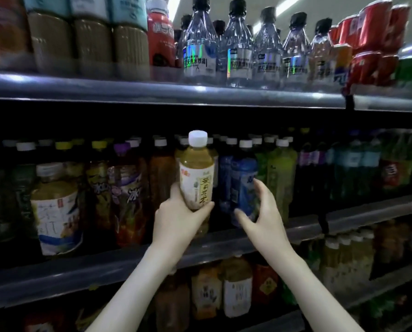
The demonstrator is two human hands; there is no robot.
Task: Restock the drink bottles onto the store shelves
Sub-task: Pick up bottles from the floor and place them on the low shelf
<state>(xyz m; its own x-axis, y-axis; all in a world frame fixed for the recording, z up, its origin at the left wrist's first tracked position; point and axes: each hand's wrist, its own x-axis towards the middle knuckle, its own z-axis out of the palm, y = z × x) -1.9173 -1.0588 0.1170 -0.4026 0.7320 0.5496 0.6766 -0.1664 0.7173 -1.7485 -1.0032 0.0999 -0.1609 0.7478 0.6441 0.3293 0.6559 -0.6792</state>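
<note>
Left grip [183,216] clamps an upright, white-capped amber tea bottle [196,173] with cream label; right grip [260,209] curls round a shelved blue bottle [243,178].

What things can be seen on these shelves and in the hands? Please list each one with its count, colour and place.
tea bottle: one, yellow with white cap, upright in front of the middle shelf
blue bottle: one, blue, front of the middle shelf
water bottles: five in front, clear with black caps, top shelf
cans: several, red, top shelf, right end
big bottle: one, yellow with white label, middle shelf, left
left hand: one, grips the tea bottle low down
right hand: one, curls round the blue bottle
</note>
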